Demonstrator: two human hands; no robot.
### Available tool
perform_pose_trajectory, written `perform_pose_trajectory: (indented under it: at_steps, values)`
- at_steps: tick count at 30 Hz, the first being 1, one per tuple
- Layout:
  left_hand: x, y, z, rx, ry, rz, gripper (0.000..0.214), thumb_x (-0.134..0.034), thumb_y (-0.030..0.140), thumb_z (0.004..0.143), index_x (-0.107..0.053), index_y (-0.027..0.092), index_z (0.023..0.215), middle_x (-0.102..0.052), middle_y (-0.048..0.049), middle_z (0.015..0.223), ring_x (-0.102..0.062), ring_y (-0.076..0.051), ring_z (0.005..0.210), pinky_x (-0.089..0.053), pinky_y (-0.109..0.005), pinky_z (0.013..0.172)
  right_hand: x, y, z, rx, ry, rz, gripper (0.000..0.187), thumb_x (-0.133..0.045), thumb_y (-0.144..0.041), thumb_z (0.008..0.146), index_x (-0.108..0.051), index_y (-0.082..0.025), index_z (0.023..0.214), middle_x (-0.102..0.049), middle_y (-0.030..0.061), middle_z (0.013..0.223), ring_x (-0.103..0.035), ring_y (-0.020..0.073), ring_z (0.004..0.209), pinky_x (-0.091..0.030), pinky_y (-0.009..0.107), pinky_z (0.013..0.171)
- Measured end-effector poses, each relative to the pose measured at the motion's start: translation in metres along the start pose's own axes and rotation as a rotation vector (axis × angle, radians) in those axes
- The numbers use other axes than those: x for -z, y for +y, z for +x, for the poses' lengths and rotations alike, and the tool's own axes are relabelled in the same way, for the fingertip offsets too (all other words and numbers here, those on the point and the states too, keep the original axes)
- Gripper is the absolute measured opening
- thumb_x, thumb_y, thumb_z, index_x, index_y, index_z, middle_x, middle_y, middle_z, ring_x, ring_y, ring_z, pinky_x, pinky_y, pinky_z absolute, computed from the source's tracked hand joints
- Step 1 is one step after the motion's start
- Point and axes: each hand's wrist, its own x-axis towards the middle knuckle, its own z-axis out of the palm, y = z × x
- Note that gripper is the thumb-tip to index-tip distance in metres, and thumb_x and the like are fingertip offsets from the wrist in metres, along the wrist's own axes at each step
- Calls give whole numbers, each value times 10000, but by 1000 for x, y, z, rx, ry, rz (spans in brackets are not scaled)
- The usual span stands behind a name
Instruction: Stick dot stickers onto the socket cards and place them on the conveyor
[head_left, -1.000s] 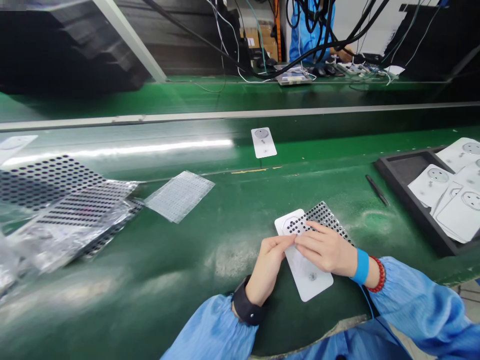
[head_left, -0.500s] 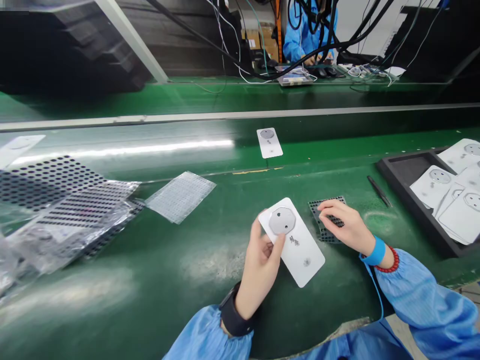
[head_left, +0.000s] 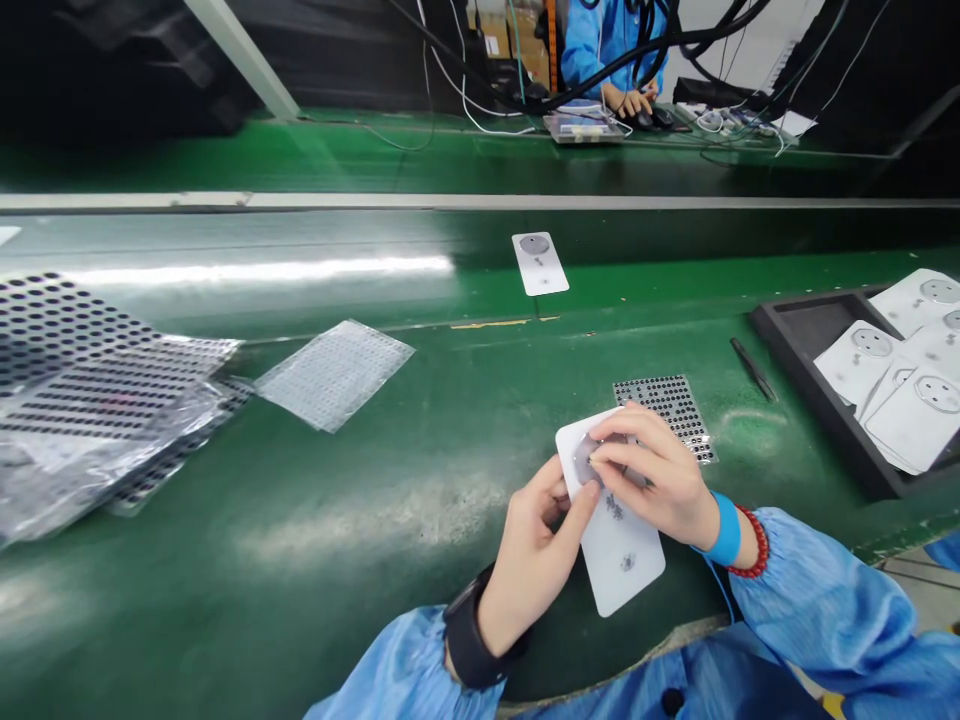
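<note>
In the head view, my left hand (head_left: 536,545) sits just inside the near edge of the green desk (head_left: 360,470), wrist bent. Its grip is clenched on the left side of the white faceplate (head_left: 626,565), thumb on top. My right hand (head_left: 652,480) arches over the plate's far end, thumb and forefinger pinched together on its grey disc (head_left: 583,462). The faceplate is tilted, near the desk's near edge and right of middle, with small printed marks on its lower half. A perforated sheet (head_left: 667,405) lies just beyond it. A black tray (head_left: 795,335) sits toward the right edge, and bare desk opens to the left.
</note>
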Motion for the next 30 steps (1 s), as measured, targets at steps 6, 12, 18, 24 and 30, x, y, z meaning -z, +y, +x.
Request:
perform_pose_trajectory:
  at_steps: [6, 12, 18, 24, 30]
  values:
    - [0, 0, -1, -13, 2, 58, 348, -607, 330, 889, -608, 143, 1183, -711, -31, 857, -588, -136, 683, -478, -215, 627, 2, -3, -1, 84, 5, -76, 111, -558, -55, 876, -624, -137, 912, -669, 112, 997, -627, 194, 962, -480, 452, 972]
    - [2, 2, 0, -68, 54, 109, 307, -567, 329, 908, -664, 161, 1146, -716, -33, 917, -564, -130, 653, -461, -214, 610, 5, -8, -6, 242, -71, -280, 189, -479, -67, 913, -644, -103, 998, -707, 128, 1010, -626, 209, 1037, -476, 430, 980]
    - [3, 5, -2, -72, 89, 112, 295, -593, 339, 893, -687, 171, 1117, -718, -17, 814, -554, -111, 601, -440, -170, 523, 8, -11, -6, 128, -78, -113, 285, -448, -75, 884, -620, -126, 1107, -692, 123, 1065, -626, 210, 1042, -476, 457, 991]
    - [3, 12, -5, -164, 166, 144, 214, -614, 294, 870, -737, 152, 971, -708, -27, 726, -602, -125, 595, -473, -168, 527, 14, -15, -8, 55, 126, 22, 377, -465, -45, 836, -617, -146, 1166, -659, 128, 1078, -633, 230, 1011, -546, 415, 860]
    - [5, 13, -5, -41, 256, 75, 291, -690, 394, 792, -755, 115, 843, -647, -37, 553, -545, -125, 449, -432, -178, 402, 14, -11, -12, -112, 246, 44, 421, -494, -34, 836, -632, -245, 1174, -639, 91, 1137, -623, 260, 1016, -548, 477, 834]
